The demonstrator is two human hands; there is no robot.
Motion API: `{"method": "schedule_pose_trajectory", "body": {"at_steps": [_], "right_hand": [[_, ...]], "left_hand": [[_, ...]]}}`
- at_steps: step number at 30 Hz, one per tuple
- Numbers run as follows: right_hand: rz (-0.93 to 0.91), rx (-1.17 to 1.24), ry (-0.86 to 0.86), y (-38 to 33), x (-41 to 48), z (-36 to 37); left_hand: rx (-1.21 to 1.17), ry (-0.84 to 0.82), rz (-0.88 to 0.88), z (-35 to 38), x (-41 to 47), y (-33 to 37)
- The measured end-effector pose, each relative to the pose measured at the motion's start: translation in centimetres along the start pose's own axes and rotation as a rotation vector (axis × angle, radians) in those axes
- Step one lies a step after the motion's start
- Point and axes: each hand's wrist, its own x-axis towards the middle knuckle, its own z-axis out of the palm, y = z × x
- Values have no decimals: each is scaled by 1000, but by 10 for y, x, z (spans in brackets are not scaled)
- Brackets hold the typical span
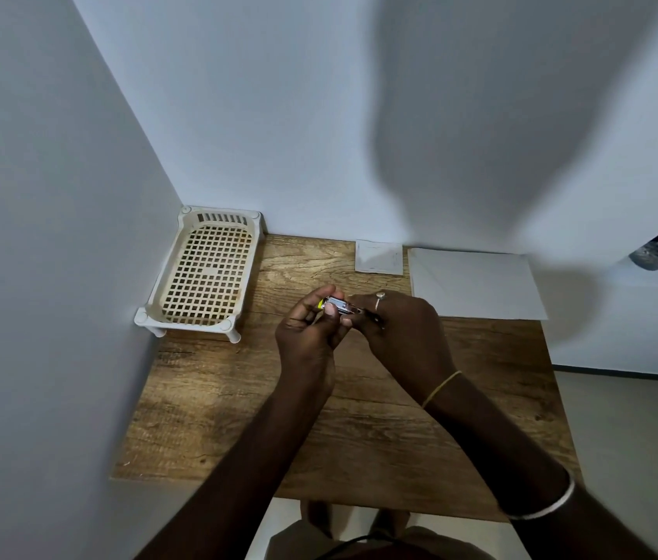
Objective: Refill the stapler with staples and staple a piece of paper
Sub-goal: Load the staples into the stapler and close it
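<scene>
A small metal stapler (337, 305) with a yellow end is held above the middle of the wooden table (238, 398). My left hand (307, 329) grips its yellow end between thumb and fingers. My right hand (396, 325), with a ring on one finger, pinches the stapler's other end; what its fingertips hold there is hidden. A white sheet of paper (476, 282) lies flat at the back right of the table. A smaller white square piece (379, 257) lies to the left of the sheet, against the wall.
A cream plastic lattice tray (181, 313) on short legs stands in the back left corner, touching both walls. White walls close the table at left and back. The table's right edge drops to a pale floor (634, 430).
</scene>
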Motion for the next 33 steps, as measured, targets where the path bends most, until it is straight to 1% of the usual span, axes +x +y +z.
{"method": "schedule_pose_trajectory", "body": {"at_steps": [3,6,8,12,14,16,19,22,24,28,31,33], "right_hand": [[30,-95,8,13,-7,-3],[92,-190,-87,33,-14,-8],[148,-176,-137,46,-19,-15],[289,108,-145,63,-25,-34],[331,198,-125,66,-25,-42],[343,349,-82,64,-21,-51],[291,575,17,49,-8,-60],[261,606,74,34,8,-57],[227,605,76,26,16,-51],[196,606,-37,15,21,-33],[228,582,-104,17,17,-24],[270,652,-177,21,14,-21]], "left_hand": [[-1,5,18,-2,3,3],[6,17,26,-6,8,5],[5,30,34,-8,10,6],[-4,23,40,-11,11,6],[-23,19,29,-10,10,4],[-40,28,11,-7,9,2],[-53,22,-3,-1,7,0],[-73,-4,-6,6,3,-1],[-80,-22,-15,10,0,-3],[-86,-72,-8,17,-5,-5],[-87,-62,-4,18,-6,-5],[-86,-43,-4,15,-6,-4]]}}
